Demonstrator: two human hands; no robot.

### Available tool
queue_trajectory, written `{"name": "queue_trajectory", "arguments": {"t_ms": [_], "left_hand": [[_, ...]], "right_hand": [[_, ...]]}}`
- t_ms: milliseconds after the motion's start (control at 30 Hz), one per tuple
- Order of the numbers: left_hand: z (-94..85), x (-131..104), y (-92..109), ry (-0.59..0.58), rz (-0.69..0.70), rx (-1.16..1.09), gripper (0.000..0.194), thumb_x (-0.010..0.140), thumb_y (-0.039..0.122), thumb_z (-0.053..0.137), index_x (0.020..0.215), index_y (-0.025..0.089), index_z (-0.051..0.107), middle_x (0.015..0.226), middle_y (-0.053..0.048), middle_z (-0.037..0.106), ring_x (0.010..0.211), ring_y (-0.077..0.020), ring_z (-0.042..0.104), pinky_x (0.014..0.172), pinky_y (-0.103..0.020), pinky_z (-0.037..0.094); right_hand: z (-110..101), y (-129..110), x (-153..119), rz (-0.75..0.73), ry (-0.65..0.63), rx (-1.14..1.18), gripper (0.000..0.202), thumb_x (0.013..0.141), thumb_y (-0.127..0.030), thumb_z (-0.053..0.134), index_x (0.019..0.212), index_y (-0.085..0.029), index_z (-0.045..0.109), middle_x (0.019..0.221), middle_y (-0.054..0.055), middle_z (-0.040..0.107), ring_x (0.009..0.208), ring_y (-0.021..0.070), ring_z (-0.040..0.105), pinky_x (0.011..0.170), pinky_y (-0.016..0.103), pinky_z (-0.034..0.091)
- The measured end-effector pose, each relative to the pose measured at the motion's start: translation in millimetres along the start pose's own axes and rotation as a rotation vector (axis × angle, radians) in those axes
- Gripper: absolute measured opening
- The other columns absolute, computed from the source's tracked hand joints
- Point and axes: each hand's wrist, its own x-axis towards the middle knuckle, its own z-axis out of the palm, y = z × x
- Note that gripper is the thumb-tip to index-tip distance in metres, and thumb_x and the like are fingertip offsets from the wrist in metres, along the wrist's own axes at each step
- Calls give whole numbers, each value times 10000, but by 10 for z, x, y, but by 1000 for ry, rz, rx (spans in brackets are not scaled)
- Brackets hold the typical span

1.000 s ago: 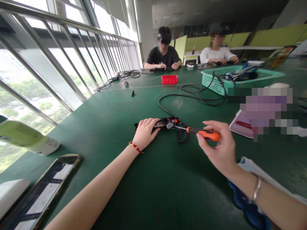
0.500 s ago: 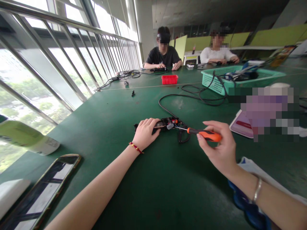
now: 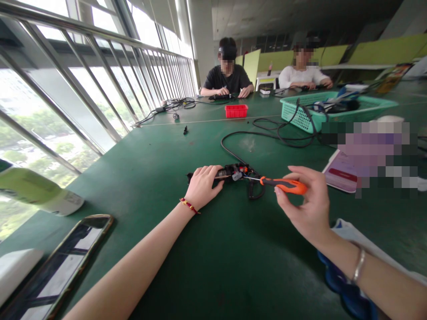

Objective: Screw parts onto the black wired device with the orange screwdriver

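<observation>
My left hand (image 3: 204, 184) is wrapped over a black corded device (image 3: 230, 172) lying on the green table, its fingers holding the body down. At the right end of the device, small inner parts and wires show, some red and one grey. An orange and black screwdriver (image 3: 283, 184) lies in my right hand (image 3: 307, 198), its handle between thumb and fingers. The thin shaft points left, and its tip is at the exposed parts; whether it touches a screw I cannot make out. A black cable loop (image 3: 256, 192) rests beside the device.
A red bin (image 3: 236, 111) and a green basket (image 3: 300, 118) of tools stand farther back. A black cord (image 3: 230, 135) runs over the table. At left lie a phone (image 3: 76, 253) and a bottle (image 3: 36, 191). Two people (image 3: 227, 75) sit opposite. A small black part (image 3: 185, 130) lies left of centre.
My right hand has shifted its grip slightly, with the fingers a little farther round the screwdriver handle. My left hand and the device stay put.
</observation>
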Motion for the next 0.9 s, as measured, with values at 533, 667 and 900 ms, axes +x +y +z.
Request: {"name": "queue_trajectory", "arguments": {"t_ms": [533,667,900], "left_hand": [[19,-10,-16,0,4,25,313,851,304,461,1138,179,473,1037,-66,614,946,-221,553,866,-372,398],[11,-7,-7,-5,1,29,310,851,299,461,1133,173,478,1036,-69,616,945,-221,554,864,-369,400],[5,-3,-2,-6,-4,29,298,854,290,456,1127,173,483,1030,-66,616,947,-218,553,866,-366,401]], "right_hand": [[3,13,-23,-21,-15,-26,436,715,-151,642,1121,-209,495,930,41,570,809,156,599,732,296,508],[-11,13,-30,11,-46,-49,380,727,-172,637,1085,-209,514,869,26,584,757,149,604,701,286,508],[-24,7,-12,75,-96,-77,298,759,-203,612,1044,-210,524,713,-17,569,622,122,575,622,263,494]]}}
